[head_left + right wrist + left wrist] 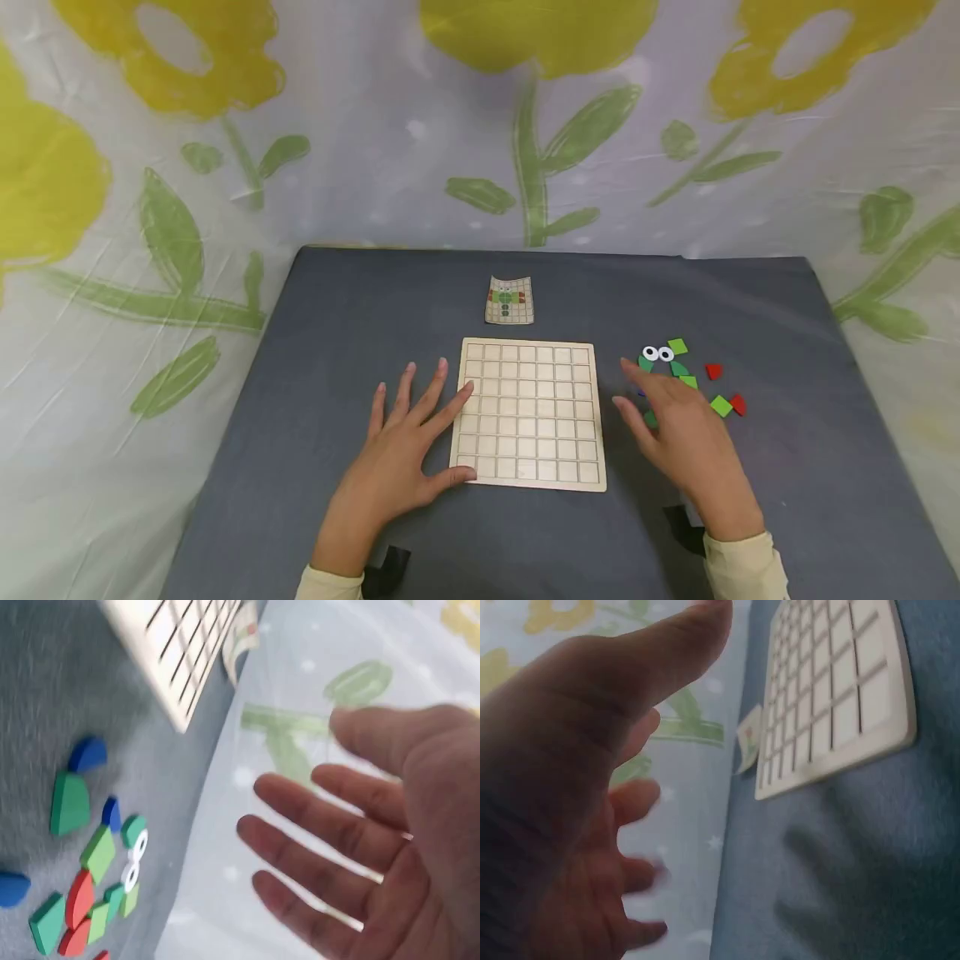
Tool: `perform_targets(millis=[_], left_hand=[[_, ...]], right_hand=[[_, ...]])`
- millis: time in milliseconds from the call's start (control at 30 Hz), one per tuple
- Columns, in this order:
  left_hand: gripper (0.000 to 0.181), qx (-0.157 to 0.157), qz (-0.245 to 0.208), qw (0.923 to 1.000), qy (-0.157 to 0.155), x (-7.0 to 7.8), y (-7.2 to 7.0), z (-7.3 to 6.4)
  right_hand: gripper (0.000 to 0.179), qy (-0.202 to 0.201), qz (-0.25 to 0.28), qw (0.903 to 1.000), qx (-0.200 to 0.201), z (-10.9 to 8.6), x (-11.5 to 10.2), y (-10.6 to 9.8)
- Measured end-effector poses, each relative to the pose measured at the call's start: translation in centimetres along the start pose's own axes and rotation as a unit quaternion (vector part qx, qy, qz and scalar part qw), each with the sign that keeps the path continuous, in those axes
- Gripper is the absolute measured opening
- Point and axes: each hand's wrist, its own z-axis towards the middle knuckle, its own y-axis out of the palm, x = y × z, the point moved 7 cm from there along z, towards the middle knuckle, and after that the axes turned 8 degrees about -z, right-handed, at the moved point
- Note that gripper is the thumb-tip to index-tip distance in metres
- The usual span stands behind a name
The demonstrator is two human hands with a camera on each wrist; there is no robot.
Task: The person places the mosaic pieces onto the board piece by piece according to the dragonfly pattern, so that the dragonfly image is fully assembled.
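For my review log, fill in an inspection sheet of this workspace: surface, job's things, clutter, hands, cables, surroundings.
Surface: dark grey tabletop.
Job's things: wooden grid board, no pieces on its visible cells; patterned card beyond its far edge; loose green, red, blue and white pieces to its right.
Clutter: nothing seen.
Hands: left hand spread at the board's left edge, contact unclear; right hand above the pieces, holding nothing.
Cables: nothing seen.
Surroundings: pale sheet printed with yellow flowers and green leaves.
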Motion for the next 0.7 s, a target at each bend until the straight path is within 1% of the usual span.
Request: perform_targets(millis=[33,100,200,300,400,500,567,700], left_hand=[[0.109,-0.006,0.001,0.9999,-0.008,-0.3,0.1,0.2],[0.110,-0.017,0.003,0.9996,-0.022,-1.0,0.3,0.7],[0.113,-0.033,0.010,0.9988,-0.035,-2.0,0.7,1.5],[0.115,-0.049,0.016,0.9979,-0.040,-3.0,1.2,2.3],[0.119,-0.067,0.008,0.9965,-0.050,-4.0,1.7,3.0],[0.123,-0.087,0.000,0.9939,-0.067,-5.0,2.2,3.5],[0.124,-0.099,-0.004,0.9924,-0.074,-5.2,2.5,3.8],[0.124,-0.115,-0.013,0.9908,-0.071,-5.2,3.1,4.5]], right_hand=[[0.059,0.012,-0.004,0.9999,0.009,0.1,0.6,-0.1],[0.050,0.039,-0.005,0.9991,0.015,0.4,1.8,-0.3],[0.043,0.075,-0.011,0.9971,0.003,0.9,3.5,0.0],[0.040,0.097,-0.012,0.9952,-0.012,1.5,4.9,0.5],[0.036,0.105,-0.010,0.9941,-0.025,2.1,5.9,1.2],[0.034,0.108,-0.005,0.9933,-0.042,2.6,6.8,2.3],[0.032,0.107,-0.007,0.9931,-0.049,2.7,7.4,3.0],[0.027,0.103,-0.019,0.9934,-0.048,3.1,8.3,4.0]])
